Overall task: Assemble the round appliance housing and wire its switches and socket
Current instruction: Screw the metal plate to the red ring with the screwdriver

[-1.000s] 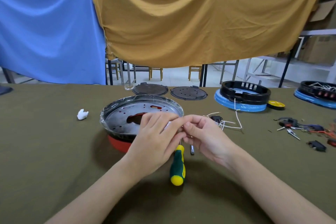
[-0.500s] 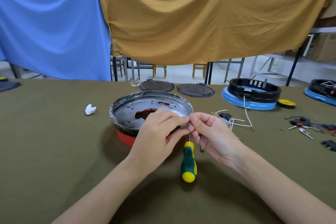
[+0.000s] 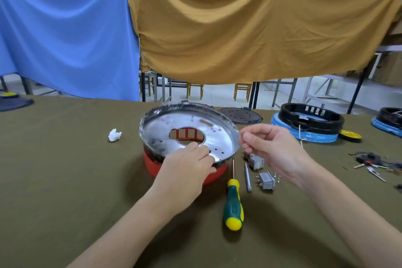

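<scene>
The silver pan (image 3: pixel 219 135) is sitting tilted in the red base (image 3: pixel 152 164), its near rim under the left hand (image 3: pixel 185 169), whose curled fingers are gripping it. The right hand (image 3: pixel 274 150) is hovering at the pan's right rim, thumb and forefinger pinched; on what, I cannot tell. Below those fingers two switches (image 3: pixel 260 172) and a screwdriver (image 3: pixel 233 202) are lying loose, so the wiring seems not begun.

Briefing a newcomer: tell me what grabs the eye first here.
The round silver plate, tilted on its red housing at table centre, held by the left hand and right hand. Behind hang a blue cloth and a mustard cloth.
</scene>
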Demonstrator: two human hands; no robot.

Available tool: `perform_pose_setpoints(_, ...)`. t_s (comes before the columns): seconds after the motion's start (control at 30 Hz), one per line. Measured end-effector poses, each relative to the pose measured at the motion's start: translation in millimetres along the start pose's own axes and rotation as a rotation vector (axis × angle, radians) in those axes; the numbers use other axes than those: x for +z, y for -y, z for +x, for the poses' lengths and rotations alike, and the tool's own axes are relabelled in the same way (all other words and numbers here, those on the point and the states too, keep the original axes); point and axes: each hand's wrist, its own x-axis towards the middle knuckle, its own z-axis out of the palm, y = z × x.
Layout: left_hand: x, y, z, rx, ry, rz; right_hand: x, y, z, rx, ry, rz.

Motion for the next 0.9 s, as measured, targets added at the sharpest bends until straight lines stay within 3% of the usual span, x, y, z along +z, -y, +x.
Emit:
perform_pose_setpoints(0.17,5,6,2,0.074,-0.077,0.093,2,36,25,-0.154,0.067,-0.535)
perform_pose_setpoints(0.33,9,11,0,0.092,-0.096,0.139,17,39,40,-0.202,0.246,-1.067)
perform_pose_setpoints(0.63,8,11,-1,0.129,-0.163,0.148,24,38,51,-0.139,0.438,-1.23)
perform_pose_setpoints(0.9,6,12,-2,0.126,-0.172,0.146,31,38,55,-0.165,0.441,-1.217)
